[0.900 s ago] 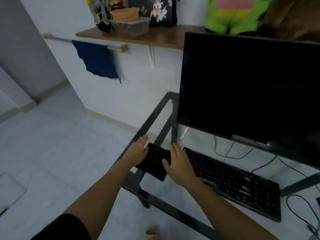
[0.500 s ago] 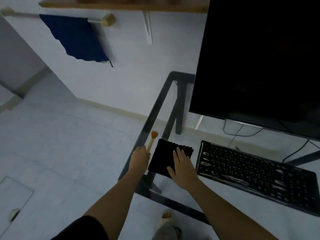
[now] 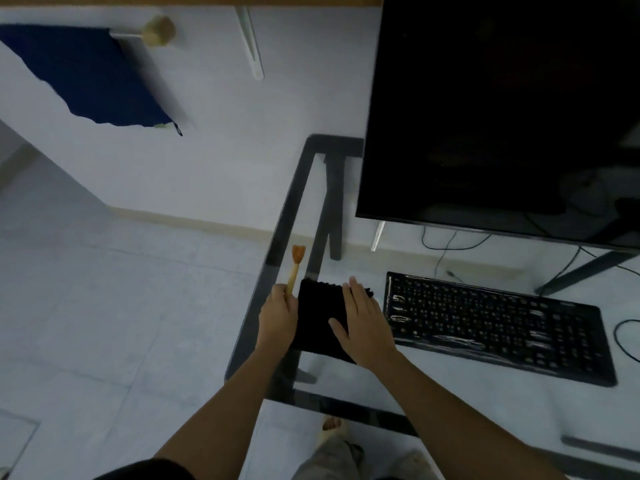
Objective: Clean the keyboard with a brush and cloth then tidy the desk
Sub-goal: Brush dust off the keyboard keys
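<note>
A black keyboard [image 3: 498, 325] lies on the glass desk [image 3: 277, 258], below the monitor. A folded black cloth [image 3: 320, 318] sits at the desk's left end, just left of the keyboard. My right hand [image 3: 363, 322] rests flat on the cloth's right half, fingers spread. My left hand [image 3: 278, 315] is closed around the handle of a small wooden brush [image 3: 296, 268], whose orange bristles point away from me along the desk's left edge.
A large dark monitor [image 3: 502, 112] stands over the back of the desk. Cables [image 3: 446, 244] hang behind the keyboard, and another cable [image 3: 623, 337] loops at the right. A blue towel [image 3: 83, 77] hangs on a wall rail. My foot [image 3: 332, 427] shows under the glass.
My view tilted down and came closer. My left hand left the cloth and closed on the brush, raising it slightly. My right hand stayed flat on the cloth.
</note>
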